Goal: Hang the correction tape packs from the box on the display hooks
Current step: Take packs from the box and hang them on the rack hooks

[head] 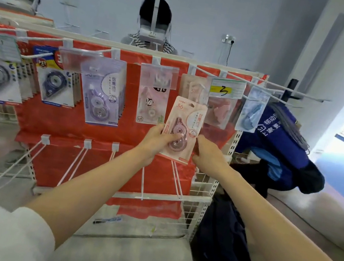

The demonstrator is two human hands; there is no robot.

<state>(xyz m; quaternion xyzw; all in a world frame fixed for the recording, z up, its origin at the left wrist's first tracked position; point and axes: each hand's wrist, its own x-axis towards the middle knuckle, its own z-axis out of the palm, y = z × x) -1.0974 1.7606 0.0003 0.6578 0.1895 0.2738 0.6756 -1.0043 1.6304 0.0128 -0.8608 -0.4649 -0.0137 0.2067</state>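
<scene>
With several packs already hanging on the upper display hooks [202, 70], the left hand [158, 139] gripped 1 pink correction tape pack [181, 129] just below them, not yet hooked, the right hand [207, 153] loosely curled at its edge, the box unseen.

The pink correction tape pack [181, 129] reads "36" at its top corner. A blue-carded pack [55, 77] shows "PET". The yellow-striped shelf tag [226, 90] bears a handwritten "3".
</scene>
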